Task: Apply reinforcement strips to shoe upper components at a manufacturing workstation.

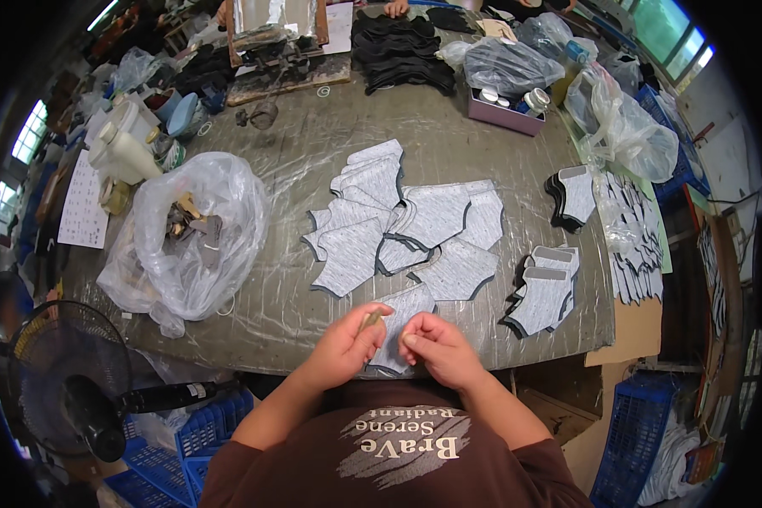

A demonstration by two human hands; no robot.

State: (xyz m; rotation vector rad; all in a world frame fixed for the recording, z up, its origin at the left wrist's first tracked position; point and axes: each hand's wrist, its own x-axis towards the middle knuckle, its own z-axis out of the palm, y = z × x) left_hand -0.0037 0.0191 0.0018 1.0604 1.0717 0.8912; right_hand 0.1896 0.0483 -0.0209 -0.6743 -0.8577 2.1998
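My left hand (347,345) is closed at the table's near edge, with a small olive-tan scrap (369,320) pinched between thumb and fingers. Just to its right, my right hand (443,349) has its fingers curled and thumb pressed in; whatever it may hold is hidden. Beneath and between both hands lies a grey cut fabric piece (408,303) with a dark edge, partly covered by them. Beyond it spreads a loose pile of similar grey pieces (436,212), overlapping one another. Two neater stacks, a nearer one (540,300) and a farther one (574,193), sit to the right, each with a darker band on top.
A clear plastic bag (244,203) holding scraps stands at left, near bottles (127,148) and a fan (72,372). Black pieces (398,51) lie at the far side beside a framed device (278,30). A purple box (504,114) stands far right. Blue crates (635,432) flank the table.
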